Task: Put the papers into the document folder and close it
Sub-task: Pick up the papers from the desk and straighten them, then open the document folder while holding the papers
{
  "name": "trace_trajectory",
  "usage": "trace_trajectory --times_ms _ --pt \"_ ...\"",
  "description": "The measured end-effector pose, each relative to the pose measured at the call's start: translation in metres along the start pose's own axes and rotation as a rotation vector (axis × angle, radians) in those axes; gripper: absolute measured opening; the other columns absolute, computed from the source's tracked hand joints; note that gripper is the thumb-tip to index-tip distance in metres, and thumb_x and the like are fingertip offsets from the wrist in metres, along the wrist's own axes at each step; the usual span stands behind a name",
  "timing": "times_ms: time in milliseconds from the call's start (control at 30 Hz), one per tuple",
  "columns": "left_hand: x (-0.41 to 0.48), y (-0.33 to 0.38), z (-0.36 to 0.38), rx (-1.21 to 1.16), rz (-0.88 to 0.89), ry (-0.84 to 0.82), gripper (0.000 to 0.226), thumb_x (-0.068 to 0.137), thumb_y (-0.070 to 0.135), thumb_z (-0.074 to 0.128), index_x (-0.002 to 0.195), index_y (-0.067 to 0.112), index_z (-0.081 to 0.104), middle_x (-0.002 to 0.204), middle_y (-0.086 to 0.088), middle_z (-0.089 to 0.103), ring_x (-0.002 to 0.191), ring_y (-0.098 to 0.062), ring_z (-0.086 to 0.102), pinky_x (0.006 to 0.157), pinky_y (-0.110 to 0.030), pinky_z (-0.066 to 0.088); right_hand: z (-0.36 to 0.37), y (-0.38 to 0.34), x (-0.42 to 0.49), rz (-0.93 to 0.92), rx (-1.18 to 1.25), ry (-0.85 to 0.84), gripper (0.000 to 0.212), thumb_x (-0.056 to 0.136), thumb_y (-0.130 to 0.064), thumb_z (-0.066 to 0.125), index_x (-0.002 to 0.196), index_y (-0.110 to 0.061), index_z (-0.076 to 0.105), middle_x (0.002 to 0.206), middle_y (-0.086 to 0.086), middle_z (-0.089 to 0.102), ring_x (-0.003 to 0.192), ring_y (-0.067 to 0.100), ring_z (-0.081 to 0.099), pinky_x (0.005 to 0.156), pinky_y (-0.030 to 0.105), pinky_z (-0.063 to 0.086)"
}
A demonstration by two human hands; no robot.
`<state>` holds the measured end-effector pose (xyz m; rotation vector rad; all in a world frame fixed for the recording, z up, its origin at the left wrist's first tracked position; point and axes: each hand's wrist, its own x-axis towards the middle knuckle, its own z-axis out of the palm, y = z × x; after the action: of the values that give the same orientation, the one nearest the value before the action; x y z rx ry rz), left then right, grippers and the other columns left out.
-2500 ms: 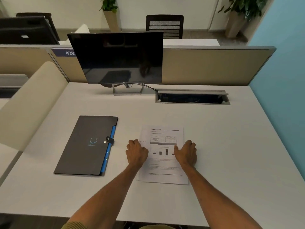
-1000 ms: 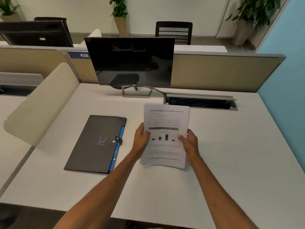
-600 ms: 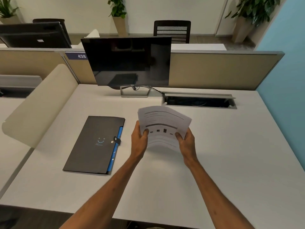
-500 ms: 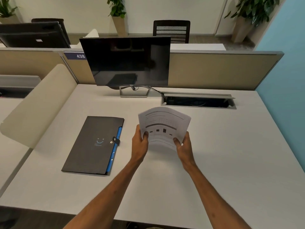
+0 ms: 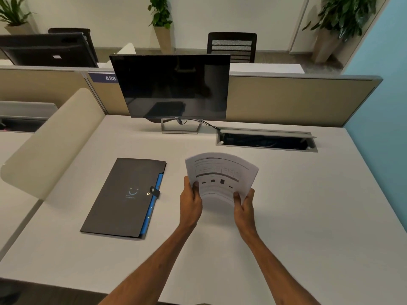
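1. Dark grey document folder (image 5: 123, 198) lies shut on your white desk (image 5: 308, 216), left of your hands: blue edge strip, snap tab fastened, pale smiley print.
2. Your left hand (image 5: 191, 202) & right hand (image 5: 244, 205) grip the papers (image 5: 220, 175) by the lower corners, above the desk. Sheets bow upward; table + bar chart printed, text too blurred to read.
3. Behind: dark monitor (image 5: 171, 86), open cable tray (image 5: 266, 142), beige partition w/ "438" tag.
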<state>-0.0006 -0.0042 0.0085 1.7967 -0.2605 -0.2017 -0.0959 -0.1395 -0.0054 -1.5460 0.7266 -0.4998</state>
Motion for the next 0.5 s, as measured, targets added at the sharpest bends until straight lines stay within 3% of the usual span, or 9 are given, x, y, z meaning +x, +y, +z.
trace_trajectory --times_ms 67,133,267,333,400,500 --pt "0.002 -0.001 -0.001 0.012 -0.014 0.002 0.038 0.117 0.013 0.049 0.145 0.037 0.042 0.124 0.02 0.065 0.103 0.007 0.075 0.081 -0.008 0.062 0.001 -0.005 0.0 0.0 -0.028 -0.026 0.038 0.114 -0.028 0.044 0.118 -0.065 0.038 0.123 -0.026 0.057 0.106 -0.022 0.06 0.076 0.002 0.054" --pt "0.005 -0.001 -0.003 0.037 -0.021 -0.008 0.037 0.118 0.015 0.045 0.154 0.025 0.042 0.128 0.012 0.065 0.106 -0.002 0.073 0.088 -0.016 0.064 -0.001 -0.01 0.003 -0.021 -0.073 -0.027 0.042 0.114 -0.03 0.044 0.112 -0.072 0.043 0.116 -0.026 0.061 0.104 -0.017 0.062 0.078 0.006 0.055" --pt "0.012 0.003 -0.016 0.166 -0.051 -0.068 0.028 0.119 0.024 0.042 0.144 0.012 0.049 0.132 -0.004 0.072 0.108 -0.021 0.077 0.097 -0.047 0.069 -0.016 -0.01 0.02 -0.085 -0.174 0.042 0.012 0.109 -0.024 0.058 0.107 -0.031 0.068 0.101 -0.006 0.075 0.093 0.009 0.072 0.069 0.005 0.054" --pt "0.016 0.005 -0.026 0.265 -0.101 -0.116 0.027 0.119 0.026 0.044 0.141 0.012 0.05 0.134 -0.006 0.074 0.106 -0.025 0.078 0.098 -0.049 0.069 -0.019 -0.007 0.029 0.013 -0.224 0.034 0.011 0.105 -0.02 0.064 0.1 -0.018 0.073 0.103 0.004 0.08 0.084 0.012 0.074 0.063 0.008 0.054" --pt "0.015 0.003 -0.038 0.325 -0.155 -0.115 0.029 0.118 0.028 0.047 0.143 0.014 0.05 0.138 -0.005 0.074 0.113 -0.027 0.078 0.101 -0.047 0.067 -0.017 0.0 0.034 0.213 -0.199 -0.004 0.012 0.1 -0.014 0.069 0.091 -0.013 0.077 0.102 0.012 0.082 0.082 0.025 0.077 0.069 0.027 0.061" --pt "0.005 -0.008 -0.059 0.417 -0.183 0.136 0.032 0.116 0.027 0.051 0.147 0.02 0.056 0.14 -0.001 0.07 0.127 -0.023 0.069 0.109 -0.04 0.058 -0.011 0.014 0.035 0.429 -0.144 -0.025 0.018 0.096 -0.005 0.071 0.098 0.012 0.075 0.105 0.025 0.08 0.09 0.043 0.076 0.078 0.046 0.061"
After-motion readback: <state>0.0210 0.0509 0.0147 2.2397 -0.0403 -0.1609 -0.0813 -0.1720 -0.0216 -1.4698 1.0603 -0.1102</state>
